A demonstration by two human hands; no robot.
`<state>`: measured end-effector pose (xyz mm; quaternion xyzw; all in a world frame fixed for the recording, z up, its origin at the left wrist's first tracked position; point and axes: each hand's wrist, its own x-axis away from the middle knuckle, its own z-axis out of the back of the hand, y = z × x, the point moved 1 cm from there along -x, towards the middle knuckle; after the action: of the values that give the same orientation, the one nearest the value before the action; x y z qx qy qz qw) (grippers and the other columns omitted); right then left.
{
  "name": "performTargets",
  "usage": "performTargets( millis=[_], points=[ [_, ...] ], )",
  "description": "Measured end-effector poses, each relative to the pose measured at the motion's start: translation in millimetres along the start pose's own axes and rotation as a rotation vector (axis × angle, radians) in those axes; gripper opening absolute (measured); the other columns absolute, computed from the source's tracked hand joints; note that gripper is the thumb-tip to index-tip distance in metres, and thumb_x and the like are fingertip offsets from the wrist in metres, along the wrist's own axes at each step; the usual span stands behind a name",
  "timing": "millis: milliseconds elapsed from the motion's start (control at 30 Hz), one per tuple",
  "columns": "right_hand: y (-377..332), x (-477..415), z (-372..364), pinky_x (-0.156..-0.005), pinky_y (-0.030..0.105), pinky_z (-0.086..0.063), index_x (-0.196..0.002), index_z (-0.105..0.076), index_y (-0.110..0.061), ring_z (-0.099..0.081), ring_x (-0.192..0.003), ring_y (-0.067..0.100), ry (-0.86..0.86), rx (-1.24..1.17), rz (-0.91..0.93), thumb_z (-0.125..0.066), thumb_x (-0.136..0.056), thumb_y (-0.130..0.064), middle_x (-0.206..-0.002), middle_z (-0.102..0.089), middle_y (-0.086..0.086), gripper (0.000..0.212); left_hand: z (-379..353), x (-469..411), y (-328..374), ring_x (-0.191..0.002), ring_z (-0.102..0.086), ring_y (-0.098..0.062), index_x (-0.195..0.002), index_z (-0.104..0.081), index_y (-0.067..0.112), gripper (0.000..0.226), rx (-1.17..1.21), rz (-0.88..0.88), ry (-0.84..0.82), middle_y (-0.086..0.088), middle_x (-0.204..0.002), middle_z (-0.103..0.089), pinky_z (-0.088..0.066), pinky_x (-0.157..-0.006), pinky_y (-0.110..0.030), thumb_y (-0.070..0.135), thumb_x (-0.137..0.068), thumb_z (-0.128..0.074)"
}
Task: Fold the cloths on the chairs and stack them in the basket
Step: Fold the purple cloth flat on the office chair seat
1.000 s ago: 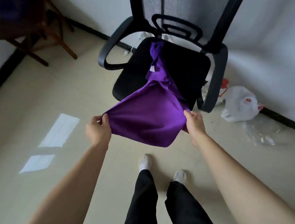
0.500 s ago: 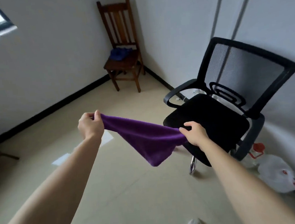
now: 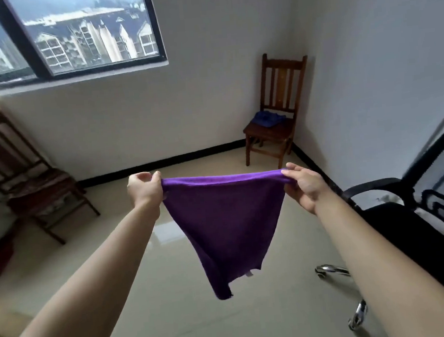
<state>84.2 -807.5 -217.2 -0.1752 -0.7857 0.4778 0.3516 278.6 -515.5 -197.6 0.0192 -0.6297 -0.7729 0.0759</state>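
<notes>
**Purple cloth held up in the air by 2 hands**

The left hand (image 3: 144, 190) and the right hand (image 3: 303, 185) are raised in front of the person, arms stretched forward, with the purple cloth (image 3: 224, 222) strung between them. Each hand pinches 1 upper corner: the left hand is curled into a loose fist with the cloth's edge caught between thumb and fingers, and the right hand grips the opposite corner with its thumb on top and its palm turned partly toward the camera. The top edge of the cloth runs nearly level from hand to hand, rolled over slightly along its length. Below the hands the cloth hangs free above the floor (image 3: 175, 320), narrowing to a point, and a small pale tag shows near its lower right edge.

Beyond the right hand, in the far corner of the room, stands a wooden chair (image 3: 276, 101) with a blue cloth (image 3: 269, 118) lying crumpled on its seat. To the right of the right arm is a black office chair (image 3: 432, 195) with a mesh back and a chrome base. Off to the left of the left hand stands another dark wooden chair (image 3: 19, 170); it is blurred, and something that may be fabric lies on its seat. Above the left hand, a window (image 3: 69, 34) looks out on pale buildings.
</notes>
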Motion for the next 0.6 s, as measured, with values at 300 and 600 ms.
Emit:
performTargets(
  millis=[300,600],
  points=[
    [30.6,-10.2,-174.2,-0.058,0.02,-0.045,-0.105,-0.062,-0.01,-0.053,-0.071,0.013,-0.124,0.022,0.065,-0.051,-0.08,0.013,-0.08,-0.059,0.004,0.035,131.3,-74.3,-7.4,-0.075,-0.065,-0.017,-0.112,-0.061,0.012,0.031,0.219,0.041,-0.079,-0.005,-0.096,-0.064,-0.054,-0.049,-0.022,-0.002,-0.089,-0.044],
    [30.9,-58.6,-218.9,-0.07,0.012,-0.05,-0.125,-0.067,-0.016,-0.059,-0.063,-0.003,-0.026,0.633,0.511,-0.063,-0.081,0.005,-0.1,-0.073,0.0,0.049,131.8,-119.6,-2.7,-0.059,-0.064,-0.004,-0.094,-0.068,0.016,0.013,0.155,-0.119,0.086,-0.003,-0.084,-0.072,-0.05,-0.044,-0.02,0.027,-0.088,-0.072]
  ],
)
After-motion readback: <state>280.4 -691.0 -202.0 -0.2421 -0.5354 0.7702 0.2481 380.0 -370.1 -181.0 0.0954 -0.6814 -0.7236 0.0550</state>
